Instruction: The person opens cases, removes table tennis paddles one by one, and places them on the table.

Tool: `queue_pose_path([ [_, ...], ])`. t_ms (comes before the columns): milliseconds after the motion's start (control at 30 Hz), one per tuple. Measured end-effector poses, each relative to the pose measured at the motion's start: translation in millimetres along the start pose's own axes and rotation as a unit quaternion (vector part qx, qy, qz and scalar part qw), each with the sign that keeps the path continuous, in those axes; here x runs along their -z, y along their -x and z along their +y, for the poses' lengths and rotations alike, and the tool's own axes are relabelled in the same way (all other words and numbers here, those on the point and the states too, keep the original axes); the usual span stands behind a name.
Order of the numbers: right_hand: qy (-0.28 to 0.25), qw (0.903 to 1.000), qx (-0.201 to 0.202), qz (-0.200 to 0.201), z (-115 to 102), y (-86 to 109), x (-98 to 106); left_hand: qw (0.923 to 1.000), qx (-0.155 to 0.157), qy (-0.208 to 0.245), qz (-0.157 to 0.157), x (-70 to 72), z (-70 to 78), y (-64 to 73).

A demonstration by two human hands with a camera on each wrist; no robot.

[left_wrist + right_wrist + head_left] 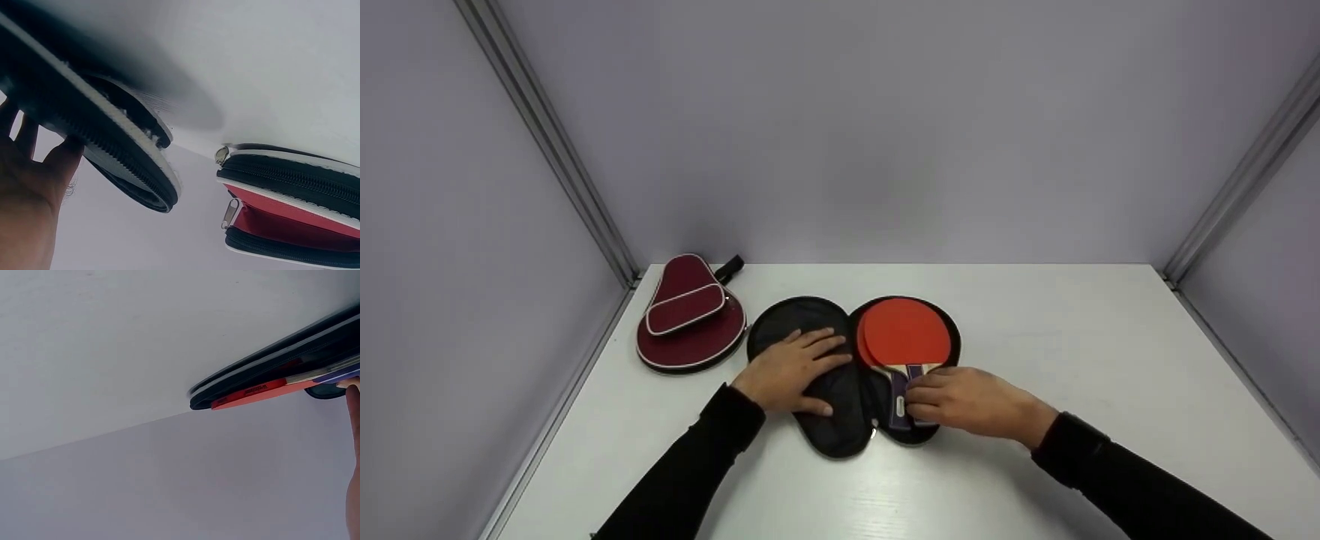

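Observation:
A black-lined paddle case [840, 431] lies unfolded on the table, its two halves side by side. My left hand [791, 371] rests with spread fingers on the lining of the left half. In the right half lie two table tennis paddles, the upper red paddle [911, 330] partly covering the lower paddle [899, 405]. My right hand [971, 401] grips the upper one's handle with curled fingers, hiding most of it. The right wrist view shows the red paddle edge [253, 396] just above the case rim [208, 391].
Left of the open case, a maroon paddle case [690, 349] with white piping and a small front pocket lies near the table's back left corner. A black strap [729, 268] sticks out behind it. Pale walls [885, 150] enclose the white table [1072, 330] at the back and sides.

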State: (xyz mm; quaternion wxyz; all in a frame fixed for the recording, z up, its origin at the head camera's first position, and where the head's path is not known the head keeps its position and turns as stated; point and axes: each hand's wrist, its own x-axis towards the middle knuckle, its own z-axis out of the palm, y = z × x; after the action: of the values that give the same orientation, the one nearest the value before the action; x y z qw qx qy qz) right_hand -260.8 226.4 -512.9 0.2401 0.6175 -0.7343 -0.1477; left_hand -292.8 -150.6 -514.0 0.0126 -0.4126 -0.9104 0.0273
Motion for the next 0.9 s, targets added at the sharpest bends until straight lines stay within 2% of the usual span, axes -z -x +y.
queue_pose_path([
  [333,-0.006,0.9997,-0.021,0.015,8.2,4.7,10.8,1.0,0.003,0.005,0.0,3.3,2.1,0.1],
  [667,-0.028,0.9934,-0.093,0.061,20.7,8.8,25.5,0.9997,0.007,0.024,-0.001,4.1,2.4,-1.8],
  [900,-0.034,0.9812,-0.153,0.113,32.0,19.4,34.5,0.9997,0.007,0.025,-0.006,5.2,4.1,-3.8],
])
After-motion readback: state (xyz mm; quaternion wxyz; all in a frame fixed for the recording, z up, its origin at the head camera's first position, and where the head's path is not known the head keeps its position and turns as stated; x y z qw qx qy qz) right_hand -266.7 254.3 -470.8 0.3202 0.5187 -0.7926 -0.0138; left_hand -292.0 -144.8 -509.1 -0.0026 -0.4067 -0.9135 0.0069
